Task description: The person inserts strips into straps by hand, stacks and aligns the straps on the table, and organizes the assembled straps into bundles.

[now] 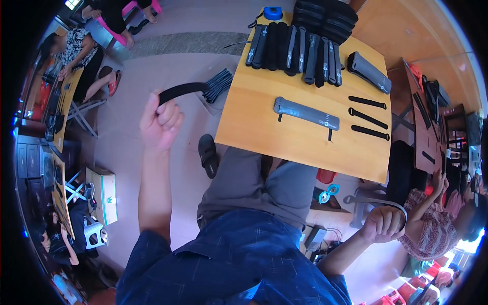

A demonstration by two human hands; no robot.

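Note:
My left hand [161,122] is raised to the left of the table, closed on one end of a black strap [183,90]. The strap's free end curves off to the right. Low on the right, my right hand [385,223] is closed around a grey strap [378,201], which arches over the fist and points left. On the table lies a grey strap bundle [307,114] with two short black tabs sticking out below it. To its right, three black straps with end loops [368,117] lie roughly parallel.
Along the wooden table's [284,147] far side lie a row of grey and black straps [295,53], a grey stack [368,72], black bundles [324,19] and a blue round-cornered device [273,12]. A dark bundle [218,85] sits left of the table. Other people work at side tables.

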